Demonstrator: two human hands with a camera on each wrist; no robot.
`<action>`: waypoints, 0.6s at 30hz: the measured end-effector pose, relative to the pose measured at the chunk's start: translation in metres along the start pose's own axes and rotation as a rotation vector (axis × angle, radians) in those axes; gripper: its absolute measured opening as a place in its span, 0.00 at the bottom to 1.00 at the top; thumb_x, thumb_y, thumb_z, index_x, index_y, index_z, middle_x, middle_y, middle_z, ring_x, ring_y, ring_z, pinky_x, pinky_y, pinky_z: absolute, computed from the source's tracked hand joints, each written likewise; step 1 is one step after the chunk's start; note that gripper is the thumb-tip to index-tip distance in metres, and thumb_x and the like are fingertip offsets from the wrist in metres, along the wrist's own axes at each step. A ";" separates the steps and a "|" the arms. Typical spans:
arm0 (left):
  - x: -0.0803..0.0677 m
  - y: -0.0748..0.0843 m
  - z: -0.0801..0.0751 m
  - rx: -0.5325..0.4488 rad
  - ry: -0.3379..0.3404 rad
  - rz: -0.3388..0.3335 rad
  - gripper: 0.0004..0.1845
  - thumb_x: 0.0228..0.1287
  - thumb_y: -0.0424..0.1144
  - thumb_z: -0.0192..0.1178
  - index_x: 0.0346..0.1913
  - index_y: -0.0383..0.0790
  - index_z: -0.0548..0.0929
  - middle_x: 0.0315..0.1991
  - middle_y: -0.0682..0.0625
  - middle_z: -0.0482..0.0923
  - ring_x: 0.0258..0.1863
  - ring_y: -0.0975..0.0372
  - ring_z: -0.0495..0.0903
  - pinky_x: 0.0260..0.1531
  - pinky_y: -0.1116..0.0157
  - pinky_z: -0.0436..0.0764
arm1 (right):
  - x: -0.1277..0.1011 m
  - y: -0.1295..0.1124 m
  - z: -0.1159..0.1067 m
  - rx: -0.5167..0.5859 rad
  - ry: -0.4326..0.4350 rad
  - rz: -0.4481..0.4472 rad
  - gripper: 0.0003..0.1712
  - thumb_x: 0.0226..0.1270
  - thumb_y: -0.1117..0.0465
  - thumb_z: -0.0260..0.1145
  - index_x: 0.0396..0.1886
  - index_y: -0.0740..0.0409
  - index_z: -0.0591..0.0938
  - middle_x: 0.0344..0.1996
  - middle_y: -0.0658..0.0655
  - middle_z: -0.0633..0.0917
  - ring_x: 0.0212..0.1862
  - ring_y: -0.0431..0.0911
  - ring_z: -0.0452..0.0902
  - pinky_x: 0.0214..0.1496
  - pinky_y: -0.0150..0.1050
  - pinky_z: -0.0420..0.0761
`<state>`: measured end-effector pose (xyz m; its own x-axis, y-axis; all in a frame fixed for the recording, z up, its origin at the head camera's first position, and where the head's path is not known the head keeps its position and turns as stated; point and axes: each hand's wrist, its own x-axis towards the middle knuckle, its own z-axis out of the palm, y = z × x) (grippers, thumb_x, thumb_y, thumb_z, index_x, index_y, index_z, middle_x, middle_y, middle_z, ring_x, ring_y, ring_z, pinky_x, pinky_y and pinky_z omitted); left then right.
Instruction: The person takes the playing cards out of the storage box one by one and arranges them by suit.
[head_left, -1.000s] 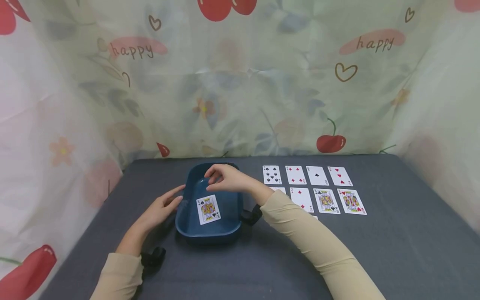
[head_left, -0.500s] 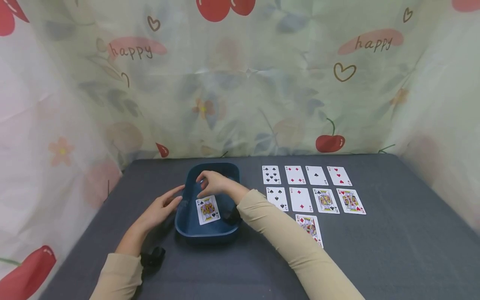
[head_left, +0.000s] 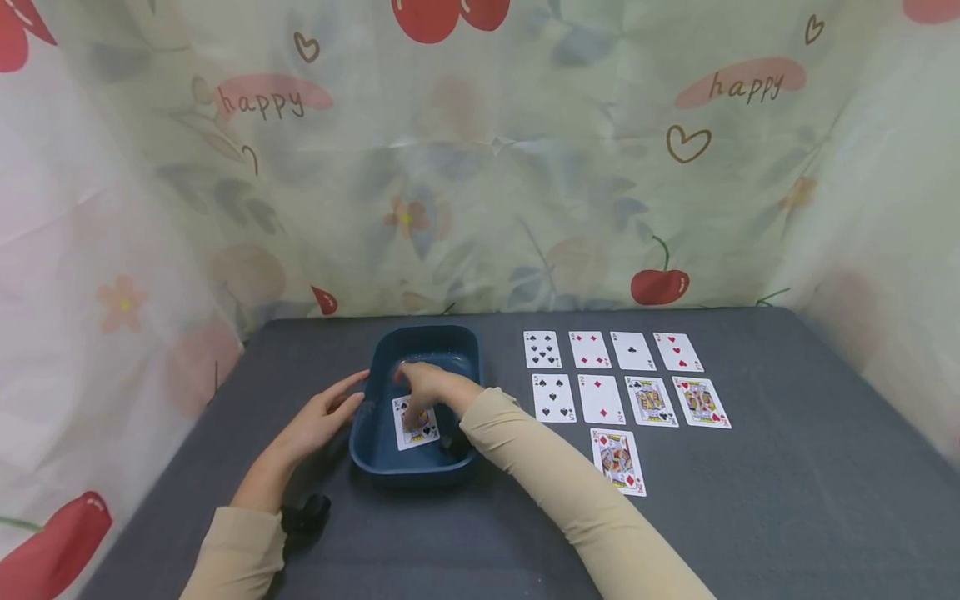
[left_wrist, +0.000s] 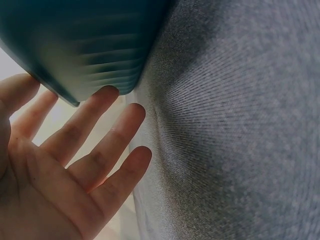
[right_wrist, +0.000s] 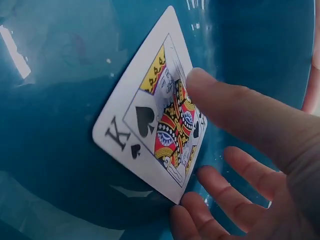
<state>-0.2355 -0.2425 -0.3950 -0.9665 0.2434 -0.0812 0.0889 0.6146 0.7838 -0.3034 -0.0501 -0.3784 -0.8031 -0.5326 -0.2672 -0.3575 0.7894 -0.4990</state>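
Observation:
A king of spades (head_left: 402, 433) lies face up on the floor of the blue tray (head_left: 416, 472). My right hand (head_left: 438, 387) reaches into the tray, its thumb over the card's face and its other fingers spread past the card's far side. In the right wrist view, the thumb (right_wrist: 235, 102) is at one edge of the card, and the fingertips (right_wrist: 192, 210) are around the opposite corner. At the tray's left side, my left hand (head_left: 318, 425) touches the rim with its fingertips. The left wrist view shows its fingers (left_wrist: 112, 145) extended beneath the tray's outer wall.
To the right of the tray, face-up playing cards lie in two rows, among them a seven of spades (head_left: 542, 350) and a king of hearts (head_left: 702, 402). A king of diamonds (head_left: 620, 462) lies below them, close to the right sleeve (head_left: 555, 475). A printed curtain hangs behind the table.
My right hand has moved left and down into the tray, from above it to the king of spades. The sleeve has uncovered the king of diamonds. The left hand has stayed at the rim.

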 end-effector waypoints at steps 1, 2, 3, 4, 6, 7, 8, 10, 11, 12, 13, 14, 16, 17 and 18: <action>0.000 0.000 0.000 -0.001 0.003 0.000 0.29 0.72 0.52 0.42 0.73 0.49 0.54 0.69 0.33 0.58 0.59 0.41 0.72 0.60 0.42 0.67 | 0.000 0.000 0.000 -0.007 -0.004 0.000 0.43 0.43 0.61 0.78 0.62 0.54 0.70 0.54 0.58 0.78 0.54 0.49 0.74 0.56 0.40 0.75; 0.000 0.000 0.000 0.002 0.004 0.005 0.30 0.72 0.52 0.43 0.73 0.48 0.54 0.69 0.33 0.58 0.59 0.41 0.72 0.59 0.42 0.68 | 0.000 0.000 0.000 -0.022 -0.007 0.001 0.43 0.43 0.61 0.78 0.62 0.54 0.70 0.54 0.58 0.78 0.54 0.49 0.73 0.56 0.41 0.75; 0.000 0.000 0.000 0.000 0.008 0.007 0.29 0.72 0.52 0.43 0.73 0.48 0.54 0.69 0.33 0.58 0.58 0.41 0.73 0.59 0.43 0.68 | -0.001 0.000 0.000 -0.035 -0.010 0.003 0.43 0.43 0.61 0.78 0.62 0.53 0.70 0.54 0.57 0.78 0.54 0.49 0.73 0.57 0.41 0.75; -0.001 0.000 0.000 0.002 0.009 0.012 0.30 0.72 0.52 0.43 0.73 0.48 0.54 0.69 0.33 0.58 0.58 0.41 0.73 0.59 0.43 0.69 | -0.001 0.000 0.000 -0.044 -0.010 0.005 0.43 0.43 0.61 0.78 0.62 0.53 0.70 0.53 0.57 0.78 0.54 0.49 0.73 0.57 0.41 0.74; -0.001 0.001 0.000 0.002 0.012 0.025 0.30 0.72 0.51 0.43 0.72 0.47 0.55 0.69 0.33 0.59 0.57 0.42 0.74 0.59 0.44 0.70 | -0.002 0.000 0.001 -0.061 -0.010 0.006 0.42 0.43 0.60 0.78 0.61 0.54 0.70 0.53 0.57 0.78 0.53 0.48 0.73 0.57 0.41 0.74; -0.001 0.001 0.000 0.001 0.013 0.030 0.30 0.72 0.51 0.43 0.72 0.46 0.55 0.69 0.32 0.59 0.57 0.42 0.74 0.59 0.44 0.70 | -0.002 0.000 0.001 -0.067 -0.009 0.007 0.42 0.43 0.60 0.78 0.61 0.54 0.71 0.52 0.56 0.78 0.52 0.48 0.73 0.57 0.40 0.74; -0.001 0.001 0.000 0.000 0.011 0.035 0.30 0.72 0.51 0.43 0.72 0.46 0.55 0.68 0.32 0.59 0.57 0.43 0.75 0.58 0.44 0.70 | -0.002 0.000 0.001 -0.076 -0.007 0.008 0.42 0.43 0.60 0.78 0.61 0.54 0.71 0.51 0.56 0.78 0.52 0.47 0.73 0.56 0.40 0.74; -0.002 0.002 0.001 0.000 0.011 0.038 0.30 0.72 0.51 0.44 0.72 0.46 0.55 0.68 0.32 0.59 0.56 0.43 0.75 0.58 0.44 0.70 | -0.002 0.000 0.001 -0.077 -0.005 0.013 0.41 0.43 0.60 0.78 0.60 0.54 0.71 0.50 0.56 0.78 0.51 0.47 0.73 0.56 0.39 0.74; -0.002 0.002 0.001 -0.001 0.010 0.038 0.30 0.72 0.51 0.44 0.72 0.46 0.55 0.69 0.32 0.59 0.56 0.43 0.75 0.58 0.44 0.70 | -0.002 0.000 0.002 -0.084 -0.004 0.018 0.41 0.43 0.59 0.78 0.59 0.54 0.72 0.50 0.55 0.79 0.51 0.47 0.73 0.56 0.39 0.74; -0.002 0.002 0.001 -0.001 0.008 0.037 0.30 0.72 0.51 0.43 0.72 0.46 0.54 0.69 0.32 0.59 0.56 0.43 0.75 0.58 0.44 0.70 | -0.001 0.001 0.002 -0.090 -0.006 0.024 0.40 0.43 0.59 0.78 0.59 0.53 0.72 0.50 0.55 0.79 0.51 0.47 0.73 0.56 0.40 0.73; -0.002 0.003 0.001 -0.001 0.008 0.033 0.30 0.72 0.51 0.43 0.73 0.46 0.54 0.69 0.32 0.59 0.56 0.43 0.75 0.58 0.43 0.70 | -0.001 0.001 0.002 -0.092 -0.006 0.030 0.40 0.43 0.58 0.78 0.59 0.53 0.72 0.49 0.54 0.79 0.51 0.47 0.73 0.56 0.40 0.73; -0.002 0.003 0.001 0.000 0.008 0.027 0.30 0.72 0.51 0.43 0.73 0.47 0.54 0.69 0.33 0.59 0.56 0.43 0.75 0.58 0.43 0.69 | -0.001 0.001 0.002 -0.096 -0.007 0.035 0.39 0.43 0.58 0.78 0.58 0.52 0.72 0.49 0.54 0.79 0.52 0.47 0.72 0.57 0.41 0.73; -0.001 0.003 0.001 -0.002 0.010 0.012 0.30 0.72 0.52 0.43 0.73 0.48 0.54 0.69 0.33 0.59 0.56 0.43 0.75 0.59 0.43 0.69 | -0.001 0.001 0.002 -0.102 -0.008 0.046 0.38 0.42 0.57 0.79 0.56 0.51 0.73 0.49 0.54 0.79 0.52 0.48 0.72 0.57 0.41 0.73; -0.001 0.002 0.001 -0.003 0.010 0.006 0.30 0.72 0.52 0.43 0.73 0.48 0.54 0.69 0.34 0.59 0.57 0.43 0.75 0.59 0.43 0.69 | -0.001 0.001 0.002 -0.105 -0.008 0.051 0.38 0.42 0.57 0.79 0.56 0.50 0.73 0.50 0.54 0.79 0.52 0.48 0.72 0.57 0.41 0.72; -0.001 0.002 0.001 -0.002 0.008 0.006 0.30 0.72 0.52 0.43 0.73 0.48 0.54 0.69 0.33 0.59 0.57 0.43 0.75 0.59 0.42 0.69 | -0.001 0.001 0.002 -0.102 -0.007 0.052 0.37 0.42 0.57 0.79 0.55 0.51 0.73 0.50 0.54 0.79 0.52 0.48 0.71 0.57 0.41 0.72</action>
<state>-0.2337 -0.2406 -0.3936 -0.9680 0.2408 -0.0713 0.0944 0.6118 0.7854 -0.3020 -0.0496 -0.3806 -0.8184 -0.4922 -0.2966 -0.3626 0.8427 -0.3980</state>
